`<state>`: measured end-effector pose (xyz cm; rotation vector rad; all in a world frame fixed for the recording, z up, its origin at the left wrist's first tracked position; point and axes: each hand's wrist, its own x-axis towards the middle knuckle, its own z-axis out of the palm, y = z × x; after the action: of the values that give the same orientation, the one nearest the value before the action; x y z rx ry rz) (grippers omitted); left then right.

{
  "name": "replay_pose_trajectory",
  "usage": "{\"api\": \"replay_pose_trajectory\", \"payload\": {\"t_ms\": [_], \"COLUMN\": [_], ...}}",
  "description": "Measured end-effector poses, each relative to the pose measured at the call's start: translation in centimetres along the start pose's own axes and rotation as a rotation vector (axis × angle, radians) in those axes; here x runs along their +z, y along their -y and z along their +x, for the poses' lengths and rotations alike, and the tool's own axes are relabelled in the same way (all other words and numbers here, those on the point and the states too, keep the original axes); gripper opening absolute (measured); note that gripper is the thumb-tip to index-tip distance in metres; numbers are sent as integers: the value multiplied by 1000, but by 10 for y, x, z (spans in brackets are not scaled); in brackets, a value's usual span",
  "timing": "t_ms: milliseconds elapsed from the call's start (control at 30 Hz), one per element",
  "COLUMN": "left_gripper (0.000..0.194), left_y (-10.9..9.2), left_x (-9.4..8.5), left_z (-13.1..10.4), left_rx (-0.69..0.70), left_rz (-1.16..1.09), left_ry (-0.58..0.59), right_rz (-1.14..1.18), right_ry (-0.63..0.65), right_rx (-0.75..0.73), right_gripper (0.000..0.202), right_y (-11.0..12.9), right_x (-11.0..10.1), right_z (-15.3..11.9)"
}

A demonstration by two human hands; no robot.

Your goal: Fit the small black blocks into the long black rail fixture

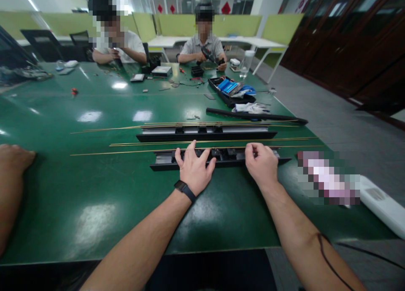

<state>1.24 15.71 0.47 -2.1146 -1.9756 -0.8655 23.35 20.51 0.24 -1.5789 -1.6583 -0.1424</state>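
A black rail (166, 167) with a grey channel and small black blocks (232, 153) lies in front of me. My left hand (195, 166) rests over it, fingers spread and touching the area of the blocks. At the rail's right part, my right hand (261, 162) is closed in a pinch where a thin brass rod (299, 146) runs across. The fingertips partly hide that grip. Two more brass rods (139, 144) lie just beyond. Farther back lies a similar black rail (177, 137), with several brass rods along it.
A black bar (278, 117), gloves (249, 108) and a black tray (226, 97) with blue packs lie at the back right. On the right sits a white device (379, 200). Another person's arm (11, 185) rests at left. Two people sit across the green table (95, 189).
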Motion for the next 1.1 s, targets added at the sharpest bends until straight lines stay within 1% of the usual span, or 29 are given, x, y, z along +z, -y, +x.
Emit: {"api": "replay_pose_trajectory", "payload": {"t_ms": [233, 300, 400, 467, 533, 733, 800, 967, 1033, 1100], "left_gripper": [36, 36, 37, 37, 37, 38, 37, 36, 37, 37], "left_y": [-1, 0, 0, 1, 0, 0, 0, 1, 1, 0], "left_x": [0, 0, 0, 0, 0, -1, -1, 0, 0, 0], "left_z": [0, 0, 0, 0, 0, 0, 0, 0, 0, 0], "left_rx": [0, 2, 4, 3, 0, 0, 1, 1, 1, 0], "left_rz": [-6, -3, -3, -6, -5, -9, -6, -6, -9, -9], "left_ry": [-3, 0, 3, 4, 3, 6, 6, 1, -3, -5], "right_rz": [93, 94, 60, 28, 18, 98, 101, 36, 20, 35], "right_ry": [72, 56, 14, 11, 29, 87, 73, 2, 4, 31], "right_rx": [-106, -92, -30, 1, -3, -112, -102, -2, 6, -20], "right_gripper": [29, 30, 31, 31, 31, 30, 31, 32, 33, 32], "right_y": [5, 3, 0, -1, -1, 4, 3, -1, 0, 2], "right_x": [1, 2, 2, 2, 2, 2, 2, 2, 1, 0], "right_z": [-4, -3, -2, -1, -1, -4, -4, 0, 0, -1]}}
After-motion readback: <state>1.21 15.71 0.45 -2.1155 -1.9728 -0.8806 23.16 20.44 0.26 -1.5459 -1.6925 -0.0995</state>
